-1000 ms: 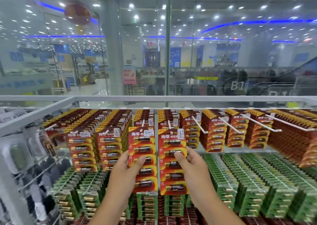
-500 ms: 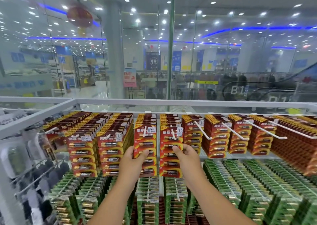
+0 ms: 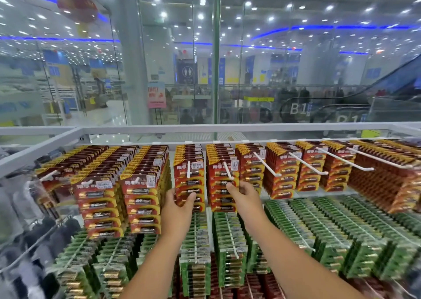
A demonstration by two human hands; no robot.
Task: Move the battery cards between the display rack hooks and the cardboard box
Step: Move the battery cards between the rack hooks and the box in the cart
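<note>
Two stacks of red battery cards hang side by side on white hooks in the top row of the display rack [image 3: 227, 131]. My left hand [image 3: 178, 207] grips the lower edge of the left stack of red cards [image 3: 190, 178], thumb across the front. My right hand [image 3: 245, 195] holds the right stack of red cards [image 3: 222, 182] at its right edge, fingers against the front card. Each stack's white hook tip pokes out through the front card. The cardboard box is not in view.
More red card stacks fill the hooks to the left [image 3: 100, 198] and right [image 3: 282, 169], where long bare white hooks [image 3: 305, 163] stick out. Rows of green battery cards [image 3: 319, 230] hang below. A glass wall stands behind the rack.
Both hands have moved up and away from me, pushing the two red card stacks back along their hooks toward the rack. The camera view has tilted upward slightly.
</note>
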